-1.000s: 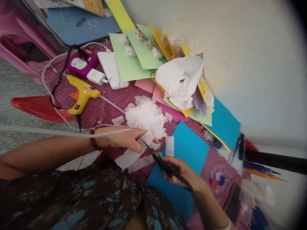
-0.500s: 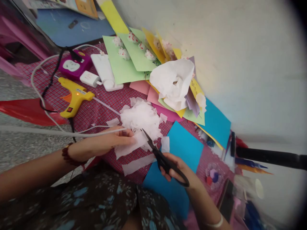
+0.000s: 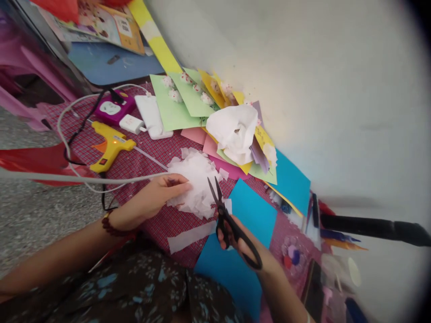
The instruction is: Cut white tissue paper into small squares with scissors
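My left hand (image 3: 168, 190) is over the near left part of a heap of cut white tissue paper (image 3: 198, 175). Its thumb and fingers pinch white tissue paper, whose edges blend into the heap. My right hand (image 3: 242, 237) has its fingers through the handles of black scissors (image 3: 221, 211). The scissors' blades are apart and point up beside the heap, with nothing visible between them. A white paper strip (image 3: 191, 235) lies on the checked cloth below the heap. Blue card sheets (image 3: 252, 206) lie under and beside my right hand.
A yellow glue gun (image 3: 112, 146) lies left, its light on, near a purple power socket (image 3: 114, 107) and a white power bank (image 3: 152, 116). A white cable crosses above my left wrist. Green cards (image 3: 168, 112) with paper blossoms lean by the wall, crumpled white paper (image 3: 232, 130) before them.
The scissors have drawn away from the paper at my left hand, their blades now wider apart. My left hand has moved onto the heap; the piece it held no longer shows separately.
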Demonstrator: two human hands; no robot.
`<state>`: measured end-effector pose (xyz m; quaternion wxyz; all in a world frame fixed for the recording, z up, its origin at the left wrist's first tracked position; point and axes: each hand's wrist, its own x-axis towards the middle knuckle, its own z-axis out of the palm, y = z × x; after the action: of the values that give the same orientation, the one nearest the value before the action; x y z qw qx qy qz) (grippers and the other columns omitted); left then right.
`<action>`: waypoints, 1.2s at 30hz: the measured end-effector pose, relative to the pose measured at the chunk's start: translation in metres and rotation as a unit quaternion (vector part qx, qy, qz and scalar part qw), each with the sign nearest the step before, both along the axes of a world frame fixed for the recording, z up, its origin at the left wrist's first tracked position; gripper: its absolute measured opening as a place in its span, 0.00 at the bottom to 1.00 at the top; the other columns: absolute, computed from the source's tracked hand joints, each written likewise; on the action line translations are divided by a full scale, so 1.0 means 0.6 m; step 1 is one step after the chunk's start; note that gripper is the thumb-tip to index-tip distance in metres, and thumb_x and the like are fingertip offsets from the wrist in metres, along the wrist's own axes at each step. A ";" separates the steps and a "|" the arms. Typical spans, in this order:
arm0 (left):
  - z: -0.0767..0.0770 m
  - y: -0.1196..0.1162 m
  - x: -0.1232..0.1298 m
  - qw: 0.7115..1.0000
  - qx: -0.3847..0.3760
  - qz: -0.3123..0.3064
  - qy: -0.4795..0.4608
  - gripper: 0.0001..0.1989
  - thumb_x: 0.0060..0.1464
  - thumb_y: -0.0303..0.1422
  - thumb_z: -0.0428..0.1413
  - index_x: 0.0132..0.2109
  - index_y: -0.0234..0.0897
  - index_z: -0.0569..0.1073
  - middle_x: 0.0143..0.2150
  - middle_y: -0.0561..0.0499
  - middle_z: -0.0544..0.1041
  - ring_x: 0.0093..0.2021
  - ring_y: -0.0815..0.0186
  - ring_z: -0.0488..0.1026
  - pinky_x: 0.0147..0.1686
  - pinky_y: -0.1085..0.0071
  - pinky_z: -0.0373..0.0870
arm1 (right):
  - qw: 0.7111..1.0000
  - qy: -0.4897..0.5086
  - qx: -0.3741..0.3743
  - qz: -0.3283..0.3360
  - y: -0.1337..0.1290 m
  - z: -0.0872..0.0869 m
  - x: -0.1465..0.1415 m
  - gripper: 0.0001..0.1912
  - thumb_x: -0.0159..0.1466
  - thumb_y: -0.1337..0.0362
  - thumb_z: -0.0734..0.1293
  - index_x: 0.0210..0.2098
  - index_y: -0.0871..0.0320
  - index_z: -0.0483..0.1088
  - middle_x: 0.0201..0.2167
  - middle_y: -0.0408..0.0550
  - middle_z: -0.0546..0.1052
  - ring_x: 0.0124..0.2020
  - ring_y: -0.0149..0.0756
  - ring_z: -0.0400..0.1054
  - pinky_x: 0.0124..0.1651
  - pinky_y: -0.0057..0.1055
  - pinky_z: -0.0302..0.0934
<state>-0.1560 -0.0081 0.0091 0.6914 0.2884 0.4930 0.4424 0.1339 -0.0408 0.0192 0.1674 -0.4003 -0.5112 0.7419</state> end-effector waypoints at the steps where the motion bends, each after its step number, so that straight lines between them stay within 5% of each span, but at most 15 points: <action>1: 0.002 0.001 -0.001 1.000 0.002 0.010 -0.007 0.13 0.45 0.39 0.66 0.31 0.34 0.74 0.27 0.55 0.73 0.25 0.72 0.67 0.25 0.76 0.66 | 1.000 -0.006 0.000 0.006 -0.002 0.004 0.002 0.38 0.60 0.37 0.65 0.61 0.51 0.60 0.41 0.50 0.70 0.37 0.38 0.65 0.42 0.36 0.60; 5: 0.008 0.003 -0.002 0.999 0.019 0.040 -0.007 0.13 0.45 0.39 0.66 0.30 0.34 0.73 0.25 0.56 0.71 0.23 0.73 0.65 0.25 0.76 0.66 | 0.998 -0.033 0.006 0.050 -0.004 0.022 -0.003 0.38 0.59 0.37 0.66 0.61 0.52 0.61 0.40 0.49 0.69 0.35 0.37 0.64 0.38 0.35 0.59; 11: 0.012 0.002 0.012 1.000 0.008 -0.022 0.011 0.14 0.46 0.40 0.63 0.28 0.35 0.70 0.21 0.57 0.67 0.20 0.75 0.61 0.21 0.78 0.60 | 0.997 -0.046 0.015 0.064 0.004 0.022 -0.023 0.41 0.57 0.37 0.68 0.61 0.54 0.60 0.37 0.48 0.68 0.31 0.34 0.60 0.32 0.31 0.56; 26: 0.012 0.015 0.042 1.000 0.018 -0.013 0.007 0.11 0.47 0.36 0.60 0.26 0.34 0.67 0.20 0.57 0.66 0.19 0.75 0.63 0.21 0.78 0.60 | 0.995 -0.094 0.006 -0.018 0.009 0.007 -0.044 0.34 0.55 0.44 0.73 0.56 0.53 0.65 0.26 0.39 0.63 0.22 0.29 0.55 0.25 0.28 0.52; 32: 0.002 0.013 0.017 0.997 -0.046 -0.027 -0.055 0.17 0.45 0.44 0.62 0.31 0.35 0.68 0.25 0.53 0.73 0.24 0.66 0.75 0.23 0.73 0.69 | 0.992 -0.120 0.015 -0.040 0.008 -0.006 -0.038 0.30 0.58 0.46 0.71 0.53 0.54 0.66 0.26 0.39 0.65 0.19 0.26 0.58 0.22 0.27 0.54; 36: 0.005 0.009 -0.002 0.998 -0.019 -0.060 -0.006 0.15 0.43 0.39 0.64 0.30 0.34 0.68 0.21 0.54 0.73 0.22 0.69 0.73 0.23 0.75 0.69 | 0.994 -0.100 0.035 -0.025 0.013 0.002 -0.038 0.34 0.58 0.43 0.70 0.56 0.56 0.64 0.30 0.42 0.68 0.23 0.27 0.60 0.26 0.27 0.56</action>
<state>-0.1574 -0.0025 0.0118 0.7250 0.3013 0.4793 0.3922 0.1110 -0.0331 0.0202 0.1479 -0.4790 -0.5404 0.6757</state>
